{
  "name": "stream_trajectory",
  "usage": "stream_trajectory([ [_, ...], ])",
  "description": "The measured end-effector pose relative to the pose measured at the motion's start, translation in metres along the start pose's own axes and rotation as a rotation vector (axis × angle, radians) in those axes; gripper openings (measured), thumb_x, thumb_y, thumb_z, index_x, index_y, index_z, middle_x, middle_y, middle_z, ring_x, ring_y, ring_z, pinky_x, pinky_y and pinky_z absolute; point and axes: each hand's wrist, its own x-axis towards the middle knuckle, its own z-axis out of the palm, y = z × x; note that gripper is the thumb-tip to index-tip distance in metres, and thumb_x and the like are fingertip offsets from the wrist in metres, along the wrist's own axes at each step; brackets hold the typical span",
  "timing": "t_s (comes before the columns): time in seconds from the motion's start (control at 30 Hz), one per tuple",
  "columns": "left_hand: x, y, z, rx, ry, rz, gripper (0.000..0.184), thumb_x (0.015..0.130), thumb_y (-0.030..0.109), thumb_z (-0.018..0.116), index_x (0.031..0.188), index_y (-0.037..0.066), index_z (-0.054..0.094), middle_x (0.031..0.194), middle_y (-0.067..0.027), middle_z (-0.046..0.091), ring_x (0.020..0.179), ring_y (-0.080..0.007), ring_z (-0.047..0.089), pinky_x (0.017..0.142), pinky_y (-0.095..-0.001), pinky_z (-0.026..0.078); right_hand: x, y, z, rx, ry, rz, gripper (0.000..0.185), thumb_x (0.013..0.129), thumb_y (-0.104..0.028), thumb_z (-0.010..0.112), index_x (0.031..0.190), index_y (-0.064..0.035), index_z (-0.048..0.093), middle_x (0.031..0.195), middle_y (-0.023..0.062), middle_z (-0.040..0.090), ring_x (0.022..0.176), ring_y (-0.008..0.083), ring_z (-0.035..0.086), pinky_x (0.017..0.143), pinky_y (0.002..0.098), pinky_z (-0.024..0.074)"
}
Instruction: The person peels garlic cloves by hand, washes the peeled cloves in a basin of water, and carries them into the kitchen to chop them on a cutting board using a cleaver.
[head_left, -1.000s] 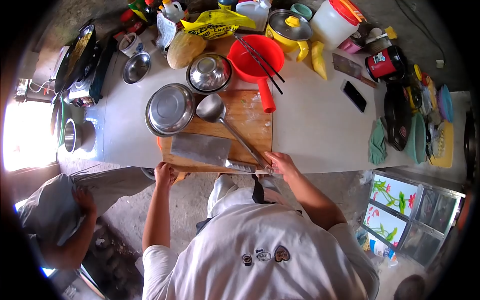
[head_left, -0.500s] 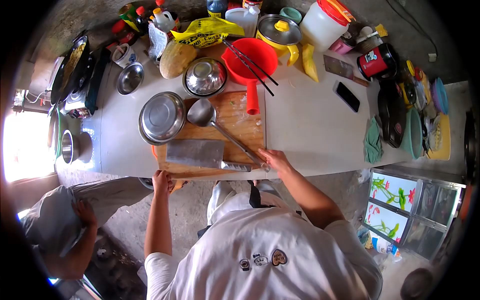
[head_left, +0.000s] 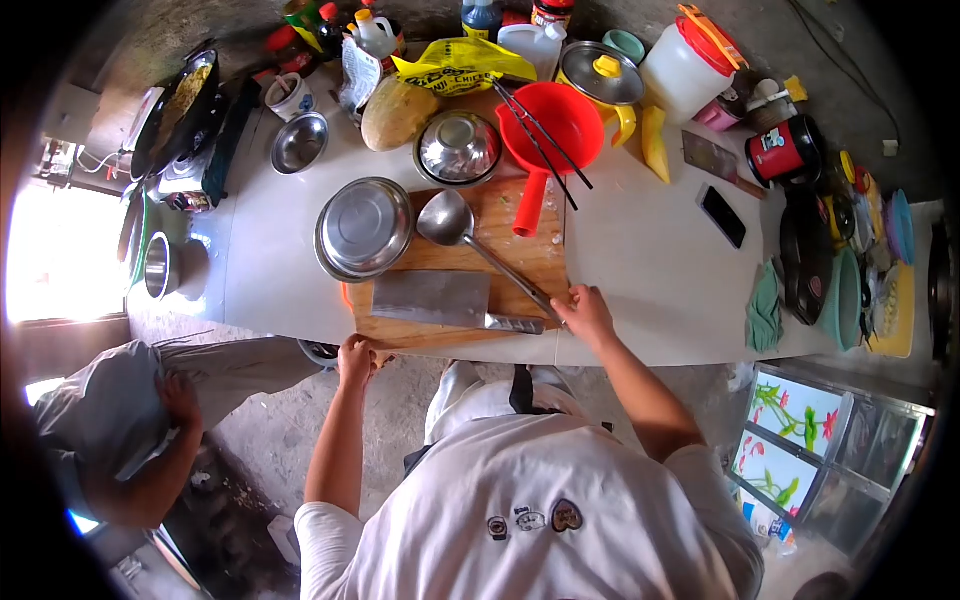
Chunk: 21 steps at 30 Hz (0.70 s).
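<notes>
My left hand (head_left: 358, 362) is closed at the table's front edge, by the near left corner of a wooden cutting board (head_left: 520, 262); what its fingers hold is hidden. At the board's near right corner, my right hand (head_left: 586, 314) has its fingers curled together beside the handle end of a metal ladle (head_left: 446, 218); whether it grips handle or board edge is unclear. A cleaver (head_left: 430, 298) lies flat on the board, its handle pointing right. A lidded steel bowl (head_left: 366, 228) overlaps the board's left side. Behind it are an upturned metal bowl (head_left: 458, 146) and a red strainer-like pan (head_left: 552, 130) with black chopsticks across it.
A melon (head_left: 398, 114), yellow bag (head_left: 465, 66) and yellow lidded pot (head_left: 602, 74) stand at the back. Right are a second cleaver (head_left: 712, 158), phone (head_left: 721, 216) and green cloth (head_left: 764, 310). A wok (head_left: 176, 112) is far left. Another person's hand (head_left: 180, 400) rests on their leg.
The camera view has shifted, so the whole scene sits farther right than half a second ago. Both hands stay at the board's front corners, and the items on the board keep their arrangement.
</notes>
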Motion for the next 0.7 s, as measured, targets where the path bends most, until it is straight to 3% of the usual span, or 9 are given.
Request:
stream_trajectory([
  [0.07,-0.004,0.001,0.002,0.081,0.147,0.000,0.025,0.075,0.004,0.044,0.100,0.001,0.046,0.054,-0.0022,0.043,0.040,-0.0091,0.039,0.034,-0.0230,0.030,-0.015,-0.017,0.007,-0.428,0.501,-0.495,0.031,0.068,-0.030,0.067,0.085,-0.0079,0.053,0.085,0.0091,0.052,0.081,0.0292,0.053,0.066,0.0387,0.0446],
  [0.1,-0.001,-0.006,0.002,0.079,0.149,0.002,0.025,0.075,0.004,0.044,0.100,0.001,0.046,0.054,-0.0022,0.043,0.040,-0.0091,0.039,0.034,-0.0230,0.030,-0.014,-0.018,0.009,-0.506,0.431,-0.576,0.037,0.067,-0.029,0.066,0.092,-0.0087,0.049,0.090,0.0084,0.047,0.088,0.0272,0.050,0.069,0.0395,0.0449],
  [0.17,0.003,-0.026,0.010,0.471,0.345,0.543,0.028,0.077,0.006,0.047,0.104,0.002,0.045,0.058,-0.0031,0.045,0.048,-0.0096,0.044,0.039,-0.0236,0.035,-0.015,-0.027,0.013,-0.581,0.352,-0.592,0.034,0.068,-0.028,0.066,0.091,-0.0087,0.050,0.089,0.0084,0.048,0.086,0.0268,0.051,0.068,0.0391,0.0456],
  [0.2,0.000,-0.030,0.015,0.426,0.304,0.550,0.024,0.079,0.010,0.050,0.102,0.003,0.047,0.060,-0.0029,0.047,0.052,-0.0098,0.046,0.041,-0.0237,0.035,-0.014,-0.031,0.014,-0.654,0.275,-0.605,0.032,0.069,-0.028,0.065,0.090,-0.0086,0.050,0.088,0.0083,0.049,0.084,0.0265,0.052,0.067,0.0388,0.0463],
  [0.27,-0.029,-0.011,0.034,0.009,-0.020,0.072,0.015,0.082,0.014,0.050,0.094,0.005,0.050,0.058,-0.0008,0.044,0.049,-0.0086,0.043,0.039,-0.0225,0.031,0.003,-0.027,0.016,-0.668,0.261,-0.581,0.030,0.071,-0.028,0.063,0.090,-0.0092,0.050,0.089,0.0081,0.049,0.082,0.0253,0.054,0.063,0.0377,0.0483],
  [0.4,-0.054,0.006,0.060,-0.102,-0.246,-0.137,0.012,0.085,0.019,0.049,0.082,0.007,0.050,0.057,0.0011,0.040,0.046,-0.0075,0.039,0.038,-0.0210,0.026,0.031,-0.032,-0.001,-0.664,0.275,-0.442,0.025,0.074,-0.026,0.060,0.090,-0.0094,0.051,0.089,0.0087,0.050,0.077,0.0247,0.056,0.058,0.0377,0.0493],
  [0.5,-0.043,-0.003,0.067,-0.438,-0.505,-0.311,0.023,0.088,0.029,0.044,0.074,0.011,0.047,0.057,0.0021,0.040,0.048,-0.0085,0.040,0.040,-0.0227,0.029,0.038,-0.038,-0.006,-0.735,0.566,-0.500,0.027,0.073,-0.026,0.059,0.094,-0.0093,0.052,0.093,0.0092,0.051,0.078,0.0258,0.056,0.058,0.0377,0.0487],
  [0.63,-0.050,-0.001,0.081,-0.563,-0.439,-0.340,0.023,0.088,0.025,0.044,0.075,0.007,0.047,0.061,-0.0024,0.046,0.053,-0.0127,0.045,0.044,-0.0248,0.035,-0.008,-0.074,0.031,-0.589,0.230,-1.061,0.043,0.072,-0.026,0.059,0.111,-0.0115,0.050,0.088,0.0082,0.050,0.081,0.0243,0.054,0.060,0.0366,0.0479],
  [0.7,-0.052,0.002,0.083,-0.609,-0.472,-0.382,0.021,0.088,0.022,0.043,0.075,0.006,0.048,0.067,-0.0045,0.050,0.059,-0.0150,0.049,0.050,-0.0263,0.040,-0.027,-0.075,0.056,-0.714,0.032,-0.952,0.054,0.073,-0.022,0.057,0.125,-0.0167,0.041,0.087,0.0093,0.050,0.079,0.0247,0.054,0.064,0.0370,0.0474],
])
